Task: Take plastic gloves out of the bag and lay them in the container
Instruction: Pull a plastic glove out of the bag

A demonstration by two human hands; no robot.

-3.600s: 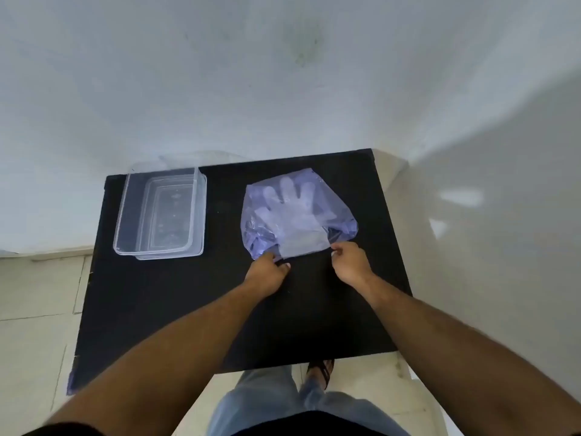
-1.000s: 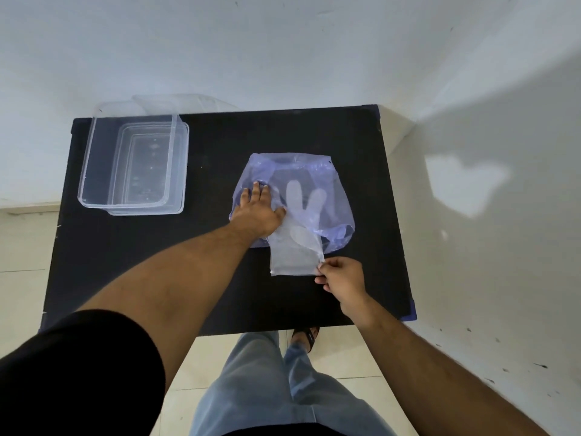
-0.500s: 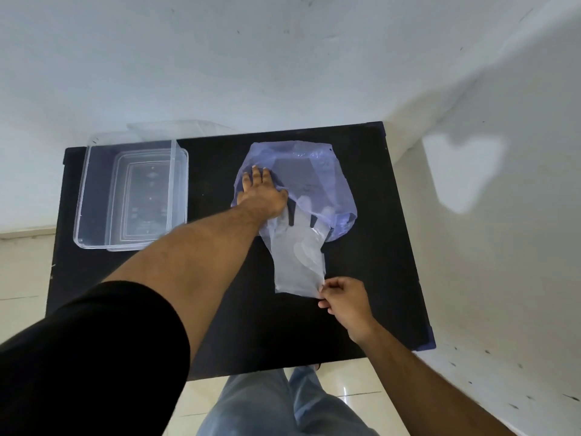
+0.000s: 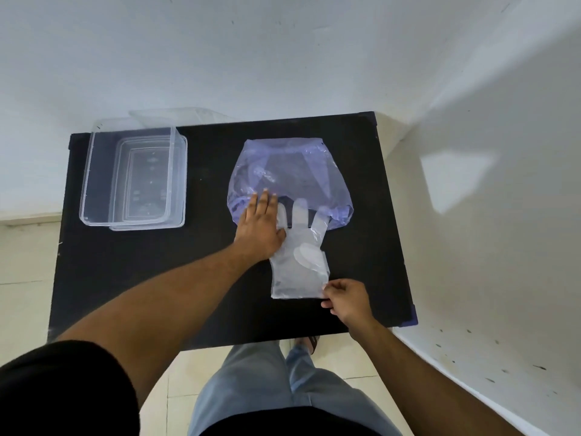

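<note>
A translucent purple bag [image 4: 290, 174] lies on the black table [image 4: 157, 278], its mouth toward me. Clear plastic gloves [image 4: 298, 265] stick out of that mouth, with only the fingertips still under the bag's rim. My right hand [image 4: 344, 297] pinches the cuff corner of the gloves. My left hand [image 4: 259, 229] lies flat with fingers spread on the bag's near left edge, pressing it to the table. A clear rectangular container [image 4: 132, 177] stands empty at the table's far left.
A clear lid [image 4: 169, 116] leans behind the container against the white wall. The table sits in a corner, with a wall at the back and on the right. My legs and a sandalled foot [image 4: 309, 341] show below the near edge.
My right hand has drawn the gloves further out of the bag toward me. My left hand has slid down to the bag's mouth and still presses it flat.
</note>
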